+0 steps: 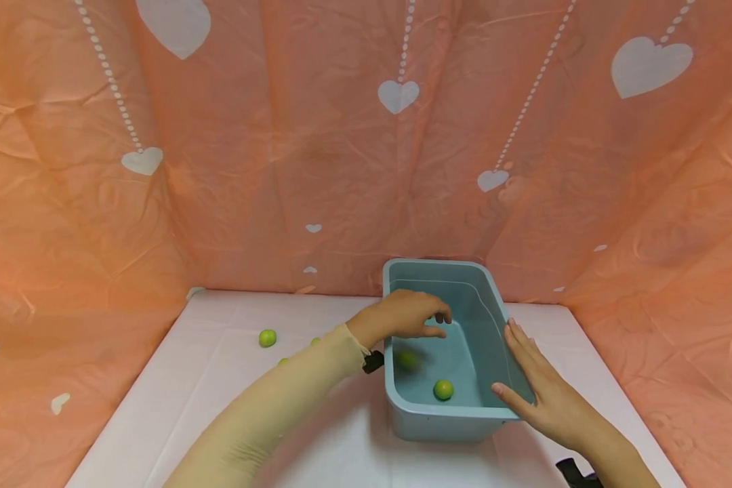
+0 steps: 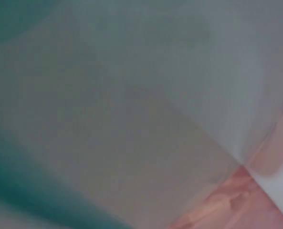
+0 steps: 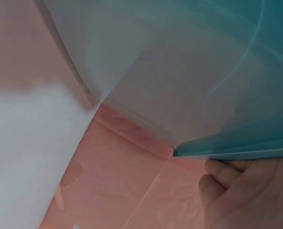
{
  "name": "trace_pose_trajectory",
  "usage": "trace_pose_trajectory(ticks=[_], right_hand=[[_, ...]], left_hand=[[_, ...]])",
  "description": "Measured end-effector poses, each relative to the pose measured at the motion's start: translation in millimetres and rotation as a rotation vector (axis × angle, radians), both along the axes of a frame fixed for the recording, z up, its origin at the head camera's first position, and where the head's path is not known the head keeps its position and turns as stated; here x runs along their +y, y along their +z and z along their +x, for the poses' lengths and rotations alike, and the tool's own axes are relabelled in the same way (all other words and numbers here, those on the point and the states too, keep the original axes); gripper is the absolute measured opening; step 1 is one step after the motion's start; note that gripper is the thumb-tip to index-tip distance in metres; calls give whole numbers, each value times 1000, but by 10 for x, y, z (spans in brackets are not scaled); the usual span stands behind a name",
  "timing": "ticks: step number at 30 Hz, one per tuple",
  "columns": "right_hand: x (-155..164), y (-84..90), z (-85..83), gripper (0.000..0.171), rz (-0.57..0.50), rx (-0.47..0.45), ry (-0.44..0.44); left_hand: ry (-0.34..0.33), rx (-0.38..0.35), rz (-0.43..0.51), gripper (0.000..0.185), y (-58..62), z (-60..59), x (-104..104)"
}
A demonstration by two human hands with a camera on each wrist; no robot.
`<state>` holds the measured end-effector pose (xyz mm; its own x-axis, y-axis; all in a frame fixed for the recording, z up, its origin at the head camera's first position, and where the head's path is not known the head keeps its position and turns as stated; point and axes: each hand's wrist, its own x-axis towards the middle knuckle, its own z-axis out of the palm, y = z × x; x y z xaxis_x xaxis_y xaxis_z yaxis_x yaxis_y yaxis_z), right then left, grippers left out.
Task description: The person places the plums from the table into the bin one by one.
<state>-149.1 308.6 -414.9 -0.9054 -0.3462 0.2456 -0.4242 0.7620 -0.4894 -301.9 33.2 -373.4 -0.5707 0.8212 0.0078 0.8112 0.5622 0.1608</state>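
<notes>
Makeshift recording booth: heart-print drape (image 1: 280, 169) round white table (image 1: 177, 379).

Two limes (image 1: 443, 390) lie in the bin (image 1: 439, 423); others left of it.

No text, label, brand or number can be read in any view. The bin (image 1: 439, 285) between the hands has no writing on it. The cloth (image 1: 317, 149) behind the hands shows only white hearts and dotted lines, not letters. Both wrist views show plain surfaces.
</notes>
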Motion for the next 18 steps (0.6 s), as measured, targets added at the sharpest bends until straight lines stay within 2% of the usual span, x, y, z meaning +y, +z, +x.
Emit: trace_pose_trajectory(ticks=[5,10,18], right_hand=[[-1,4,-3,94,3,9,2],[-3,11,0,95,-2,-2,-7],[-12,6,0,94,-2,-1,-8]], left_hand=[[-2,-7,85,32,153,40,-221],[23,-35,149,34,268,66,-453],[95,-88,217,34,327,31,-773]])
